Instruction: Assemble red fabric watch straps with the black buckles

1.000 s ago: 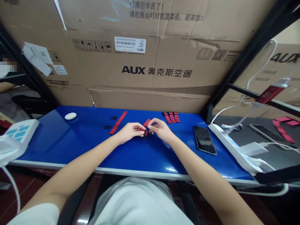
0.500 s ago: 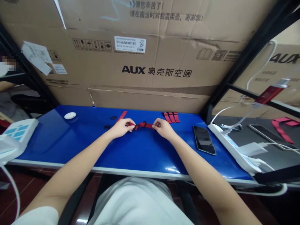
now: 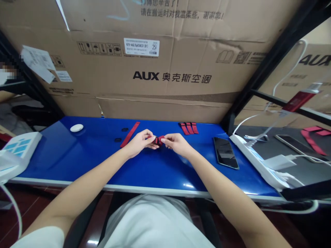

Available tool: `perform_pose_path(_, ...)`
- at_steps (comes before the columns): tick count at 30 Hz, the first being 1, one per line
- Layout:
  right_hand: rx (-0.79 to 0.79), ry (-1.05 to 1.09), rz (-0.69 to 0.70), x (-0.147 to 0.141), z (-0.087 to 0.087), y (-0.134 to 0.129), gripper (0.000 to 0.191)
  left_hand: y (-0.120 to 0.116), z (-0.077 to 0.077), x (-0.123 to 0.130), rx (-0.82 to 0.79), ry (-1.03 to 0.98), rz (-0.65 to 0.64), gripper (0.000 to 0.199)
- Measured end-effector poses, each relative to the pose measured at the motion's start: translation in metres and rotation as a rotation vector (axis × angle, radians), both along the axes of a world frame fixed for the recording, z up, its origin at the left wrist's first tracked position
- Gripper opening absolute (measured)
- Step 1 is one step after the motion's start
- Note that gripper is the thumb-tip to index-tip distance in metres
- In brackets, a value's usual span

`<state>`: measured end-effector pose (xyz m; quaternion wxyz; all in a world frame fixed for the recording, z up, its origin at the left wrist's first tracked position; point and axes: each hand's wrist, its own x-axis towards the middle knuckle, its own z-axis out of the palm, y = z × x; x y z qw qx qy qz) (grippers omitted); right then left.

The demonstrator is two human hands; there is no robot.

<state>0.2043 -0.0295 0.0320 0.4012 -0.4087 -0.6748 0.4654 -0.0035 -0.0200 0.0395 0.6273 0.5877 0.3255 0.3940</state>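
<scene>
Held piece: a short red strap (image 3: pixel 161 138) with black fittings (image 3: pixel 156 140) is being held between both hands, just above the middle of the blue tabletop (image 3: pixel 165 172).
Look of it: the webbing is showing deep red and matte, bunched up rather than drawn out; the dark fittings are showing at its left part; the finer threading is being hidden by fingers.
Left hand: the left hand (image 3: pixel 139 143) is being kept in a pinch, the fittings' end being gripped between thumb and fingers.
Right hand: the right hand (image 3: pixel 178 143) is being closed by thumb and fingertips on the red end.
Left of hands: a flat red strap (image 3: pixel 130 134) is lying slantwise, two loose black buckles (image 3: pixel 124 130) beside it.
Far right: three buckled red straps (image 3: pixel 189 128) are lying in a row, a phone (image 3: pixel 226 153) nearer the tabletop's right side.
</scene>
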Motion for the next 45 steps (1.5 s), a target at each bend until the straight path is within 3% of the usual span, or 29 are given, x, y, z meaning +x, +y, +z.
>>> perform_pose_path(6,0.121,-0.141,0.056,-0.002,0.004,-0.005,0.035,-0.002,-0.003,0.002,0.075,0.085,0.067,0.04)
perform_pose_path(15,0.159,-0.241,0.1,-0.006,0.003,-0.008,0.028,-0.003,-0.01,0.003,0.069,0.007,-0.015,0.038)
perform_pose_path(20,0.152,-0.196,0.132,-0.005,0.002,-0.008,0.028,-0.004,-0.007,0.003,0.029,0.016,-0.071,0.044)
perform_pose_path(27,0.248,-0.263,0.095,-0.002,0.002,-0.006,0.021,-0.005,-0.011,0.005,0.185,0.127,-0.011,0.042)
perform_pose_path(32,0.308,-0.302,0.107,0.003,0.004,-0.003,0.023,-0.007,-0.015,0.009,0.181,0.138,0.007,0.04)
perform_pose_path(40,0.085,0.024,0.041,0.005,-0.003,0.004,0.026,-0.002,-0.008,0.002,0.272,0.162,-0.018,0.047)
perform_pose_path(45,0.009,0.074,0.066,0.003,-0.004,0.002,0.024,-0.004,-0.008,0.002,0.355,0.201,-0.018,0.041)
